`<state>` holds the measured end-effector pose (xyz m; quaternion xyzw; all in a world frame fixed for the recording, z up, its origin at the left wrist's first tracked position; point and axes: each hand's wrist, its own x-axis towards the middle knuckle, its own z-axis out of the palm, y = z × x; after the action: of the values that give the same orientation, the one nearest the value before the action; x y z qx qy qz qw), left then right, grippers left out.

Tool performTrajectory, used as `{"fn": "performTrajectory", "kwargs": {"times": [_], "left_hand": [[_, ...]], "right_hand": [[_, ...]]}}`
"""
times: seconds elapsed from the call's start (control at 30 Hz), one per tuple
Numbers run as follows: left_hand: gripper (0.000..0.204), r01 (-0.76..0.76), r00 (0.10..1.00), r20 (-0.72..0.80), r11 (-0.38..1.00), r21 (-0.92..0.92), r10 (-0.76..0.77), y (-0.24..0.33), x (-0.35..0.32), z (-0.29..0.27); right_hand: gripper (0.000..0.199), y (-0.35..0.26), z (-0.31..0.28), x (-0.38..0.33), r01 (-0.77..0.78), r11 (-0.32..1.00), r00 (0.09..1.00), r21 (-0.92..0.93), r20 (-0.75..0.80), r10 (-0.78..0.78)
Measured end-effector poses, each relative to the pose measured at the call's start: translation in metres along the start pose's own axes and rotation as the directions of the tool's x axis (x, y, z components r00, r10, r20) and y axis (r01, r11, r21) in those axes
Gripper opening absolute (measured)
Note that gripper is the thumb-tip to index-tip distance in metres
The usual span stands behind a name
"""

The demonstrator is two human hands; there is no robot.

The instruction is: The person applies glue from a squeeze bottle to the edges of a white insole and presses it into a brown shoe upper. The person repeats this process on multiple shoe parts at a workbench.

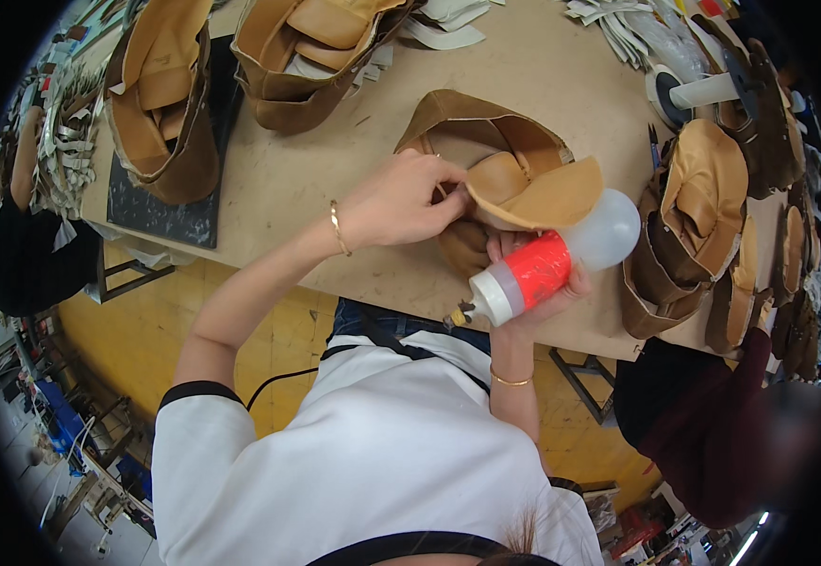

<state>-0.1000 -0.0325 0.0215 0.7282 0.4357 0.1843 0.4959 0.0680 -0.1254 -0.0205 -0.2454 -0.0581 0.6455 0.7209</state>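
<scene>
- A tan desk (543, 75) is spreading across the upper part of the view, carrying heaps of brown leather pieces along its far and right edges.
- A dark mat (160, 203) is lying on the desk's left end, with a folded stack of leather (160, 104) sitting on it.
- A second leather stack (311, 52) is resting at the far edge, well apart from the hands.
- Another pile of leather (703, 217) is standing at the right, just beside the bottle's rounded end.
- The leather piece (514, 174) being worked on is lying at the near edge of the desk, between the two hands, with a lighter flap folding over on top.
- The left arm is reaching in from the lower left, elbow bent, wrist wearing a thin bracelet; the left hand (401, 203) is pinching the flap's edge with curled fingers.
- The right forearm is rising straight up from below; the right hand (543, 278) is gripping a squeeze bottle (547, 264) with a red band around its middle, lying tilted, its nozzle pointing down-left toward the desk's edge.
- The bottle is touching the underside of the leather flap.
</scene>
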Motion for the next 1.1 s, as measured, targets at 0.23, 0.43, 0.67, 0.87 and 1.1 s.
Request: {"fn": "performTrajectory", "kwargs": {"times": [0.23, 0.43, 0.67, 0.87, 1.1], "left_hand": [[0.026, 0.205, 0.976, -0.032, 0.959, -0.194, -0.215, -0.022, 0.015, 0.004], [0.026, 0.394, 0.915, 0.108, 0.811, -0.433, -0.388, -0.036, 0.024, -0.007], [0.030, 0.375, 0.921, 0.033, 0.858, -0.351, -0.389, -0.034, 0.018, -0.006], [0.030, 0.357, 0.934, 0.095, 0.894, -0.270, -0.344, -0.030, 0.015, -0.002], [0.030, 0.367, 0.930, 0.135, 0.879, -0.304, -0.342, -0.024, 0.012, 0.001]], "right_hand": [[0.051, 0.015, -0.016, 0.005, 0.037, 0.987, 0.995, -0.154, 0.099, -0.022], [0.052, 0.025, -0.019, -0.006, 0.038, 0.922, 0.998, -0.385, 0.061, -0.016], [0.054, 0.019, -0.007, -0.011, -0.009, 0.939, 0.984, -0.344, -0.172, -0.053], [0.041, -0.017, 0.006, 0.000, 0.361, 0.701, 0.848, -0.615, -0.097, -0.522], [0.046, -0.009, 0.012, 0.025, 0.473, 0.220, 0.740, -0.853, 0.250, -0.624]]}}
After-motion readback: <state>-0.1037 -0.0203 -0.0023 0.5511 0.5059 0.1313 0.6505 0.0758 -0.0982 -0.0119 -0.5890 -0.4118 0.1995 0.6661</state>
